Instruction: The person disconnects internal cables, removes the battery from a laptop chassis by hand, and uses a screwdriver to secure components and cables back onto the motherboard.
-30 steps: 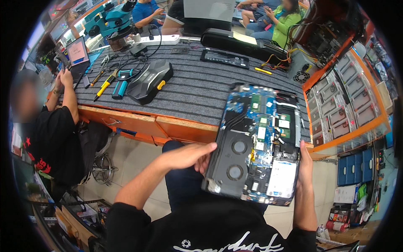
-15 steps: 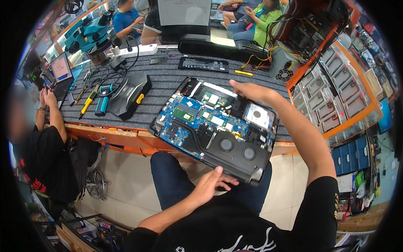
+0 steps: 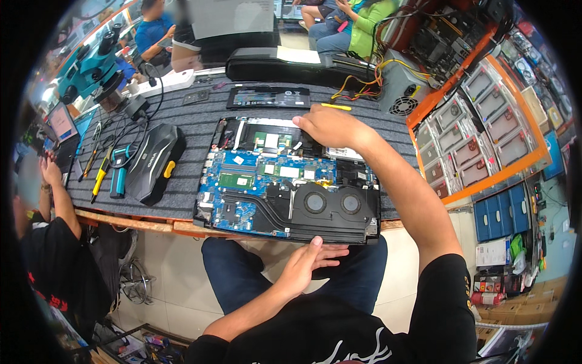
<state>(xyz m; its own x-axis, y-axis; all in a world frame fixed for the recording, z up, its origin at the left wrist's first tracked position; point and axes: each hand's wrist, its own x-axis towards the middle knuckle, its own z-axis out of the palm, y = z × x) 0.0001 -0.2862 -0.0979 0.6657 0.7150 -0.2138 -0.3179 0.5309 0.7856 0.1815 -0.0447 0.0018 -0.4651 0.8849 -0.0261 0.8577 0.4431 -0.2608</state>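
An open laptop base [image 3: 276,194], with its blue board, green memory module and two round fans showing, lies level over the desk's near edge. My right hand [image 3: 330,128] grips its far edge, thumb on the inner side and the other fingers hidden. At the near edge, my left hand [image 3: 306,261] touches the rim with its thumb tip, its other fingers stretched out and apart just below. A black laptop battery [image 3: 268,97] lies flat beyond the base, with a yellow pry tool [image 3: 336,107] beside my right hand.
To the left lie a black tool case [image 3: 156,164], a teal electric screwdriver [image 3: 119,173], a yellow-handled screwdriver [image 3: 100,180] and tangled cables. A teal microscope [image 3: 91,70] stands behind them. A power supply [image 3: 405,85] with loose wires and an orange-framed display case [image 3: 485,133] flank the right.
The laptop base has turned from a tilted slant to nearly square with the desk and moved left, onto the desk. My right hand moved with it; my left fingers have come out from under its edge.
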